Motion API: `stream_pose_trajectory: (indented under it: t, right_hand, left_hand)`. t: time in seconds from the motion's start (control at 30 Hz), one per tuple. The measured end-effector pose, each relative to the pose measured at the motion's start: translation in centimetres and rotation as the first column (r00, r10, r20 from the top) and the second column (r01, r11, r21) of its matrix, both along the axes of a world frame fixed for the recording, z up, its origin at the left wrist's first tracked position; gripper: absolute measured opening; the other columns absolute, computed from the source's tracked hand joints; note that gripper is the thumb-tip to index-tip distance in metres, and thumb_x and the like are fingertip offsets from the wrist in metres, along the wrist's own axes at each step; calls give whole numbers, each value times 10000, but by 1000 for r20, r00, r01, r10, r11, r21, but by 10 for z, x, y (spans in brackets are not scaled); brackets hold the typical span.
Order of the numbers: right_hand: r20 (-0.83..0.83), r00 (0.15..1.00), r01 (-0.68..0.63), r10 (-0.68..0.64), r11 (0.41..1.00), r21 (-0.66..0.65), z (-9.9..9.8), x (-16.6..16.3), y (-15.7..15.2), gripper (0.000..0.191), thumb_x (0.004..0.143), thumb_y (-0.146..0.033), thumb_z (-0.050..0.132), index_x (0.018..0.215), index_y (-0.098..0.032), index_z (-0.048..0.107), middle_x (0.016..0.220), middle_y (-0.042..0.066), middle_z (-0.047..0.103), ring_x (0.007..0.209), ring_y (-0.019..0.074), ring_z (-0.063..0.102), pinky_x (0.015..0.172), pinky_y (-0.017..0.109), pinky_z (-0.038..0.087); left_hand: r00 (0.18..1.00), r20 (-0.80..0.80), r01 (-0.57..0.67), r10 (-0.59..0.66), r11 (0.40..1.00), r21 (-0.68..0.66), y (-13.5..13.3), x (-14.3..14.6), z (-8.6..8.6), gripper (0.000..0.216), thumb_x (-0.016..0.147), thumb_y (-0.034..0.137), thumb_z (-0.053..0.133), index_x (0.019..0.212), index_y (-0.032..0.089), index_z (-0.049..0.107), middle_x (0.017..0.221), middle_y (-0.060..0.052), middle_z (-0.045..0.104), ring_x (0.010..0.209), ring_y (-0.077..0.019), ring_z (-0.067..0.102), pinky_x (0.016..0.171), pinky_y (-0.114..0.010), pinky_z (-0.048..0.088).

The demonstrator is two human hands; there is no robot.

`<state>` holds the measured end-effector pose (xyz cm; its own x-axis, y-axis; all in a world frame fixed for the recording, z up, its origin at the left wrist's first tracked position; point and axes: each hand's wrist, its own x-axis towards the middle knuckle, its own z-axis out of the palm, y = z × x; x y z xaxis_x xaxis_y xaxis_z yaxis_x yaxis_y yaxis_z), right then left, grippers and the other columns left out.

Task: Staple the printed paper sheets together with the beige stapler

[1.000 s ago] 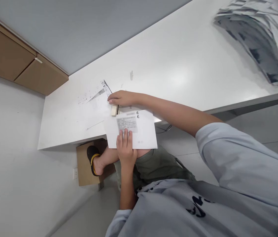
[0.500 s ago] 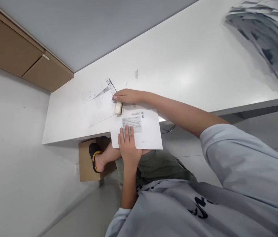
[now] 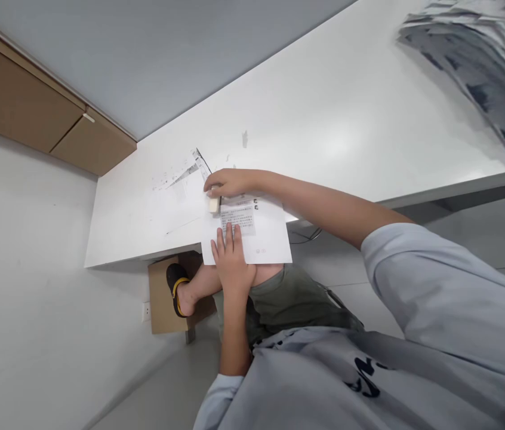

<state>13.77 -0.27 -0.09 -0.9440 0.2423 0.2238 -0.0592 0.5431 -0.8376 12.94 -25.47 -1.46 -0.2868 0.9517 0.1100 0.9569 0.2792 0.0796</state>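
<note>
A white printed sheet point(image 3: 273, 242) lies partly on the table and juts past its front edge over my lap. Flat on its lower part rests my left hand point(image 3: 231, 257), fingers spread. At the sheet's far edge, my right hand point(image 3: 225, 182) is closed over a small cream-coloured block-like object point(image 3: 214, 205) with a dark side. Its exact kind is hard to tell, since my fingers cover most of it. Just beyond that hand, a narrow printed paper strip point(image 3: 201, 163) sticks out.
The white table point(image 3: 306, 119) runs along a grey wall panel. Paper scraps point(image 3: 185, 174) lie left of my hands, and a small scrap point(image 3: 244, 139) beyond them. A stack of papers point(image 3: 471, 65) is at the far right. Cardboard boxes point(image 3: 28, 98) stand at the back left.
My right hand and the cream block have shifted slightly toward me along the sheet's far side. My left hand stays flat on the sheet. The whole view has moved a little.
</note>
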Motion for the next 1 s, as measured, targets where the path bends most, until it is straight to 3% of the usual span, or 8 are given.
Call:
stream_pose_trajectory:
  t: [0.33,0.47,0.53,0.63,0.73,0.87,1.0]
  right_hand:
    - [-13,998,-63,66,988,143,-1,-5,-9,366,910,-358,520,1185,-143,630,1286,148,608,1180,278,551,1051,480,402]
    - [-60,996,-59,70,984,167,3,-1,-8,352,903,-367,532,1164,-152,630,1329,145,576,1251,285,496,1079,492,363]
    - [-160,986,-27,56,983,182,8,4,-6,306,898,-356,532,1118,-172,637,1341,123,567,1287,277,453,1089,482,338]
    - [-300,954,54,4,981,187,19,13,-5,251,917,-359,471,983,-182,638,1185,91,627,1174,255,498,1036,453,354]
    - [-305,952,71,-5,976,206,24,18,-7,268,920,-376,433,821,-183,591,923,60,628,972,229,525,926,415,387]
    - [-282,955,-26,90,974,224,19,17,-14,266,898,-367,459,711,-187,520,758,32,570,836,199,499,843,379,397]
    - [-277,952,-59,127,969,242,14,14,-16,276,903,-370,457,713,-187,539,771,35,579,823,200,487,855,401,392]
  left_hand:
    - [991,-9,131,-131,989,73,23,16,-2,801,820,212,530,1547,151,201,1607,-126,239,1501,-328,127,1199,-579,168]
    - [922,-128,384,-366,906,179,-1,15,-16,621,867,231,523,1475,190,397,1541,-122,390,1491,-307,182,1211,-554,147]
    - [896,-167,440,-411,872,215,-23,8,-31,521,880,197,504,1401,221,507,1458,-114,507,1467,-278,268,1218,-519,153]
    - [938,-80,348,-338,914,209,-56,-6,-58,492,889,213,483,1378,188,534,1436,-146,523,1460,-281,287,1207,-532,190]
    - [953,17,291,-301,934,209,-78,-18,-85,530,922,272,404,1433,141,457,1497,-181,437,1480,-291,232,1184,-577,215]
    - [953,89,257,-290,928,270,-87,-28,-110,555,949,371,355,1443,134,439,1530,-209,373,1480,-306,225,1177,-598,182]
    - [969,135,162,-208,944,289,-89,-37,-123,595,947,441,345,1443,127,443,1543,-221,342,1488,-325,188,1168,-613,166]
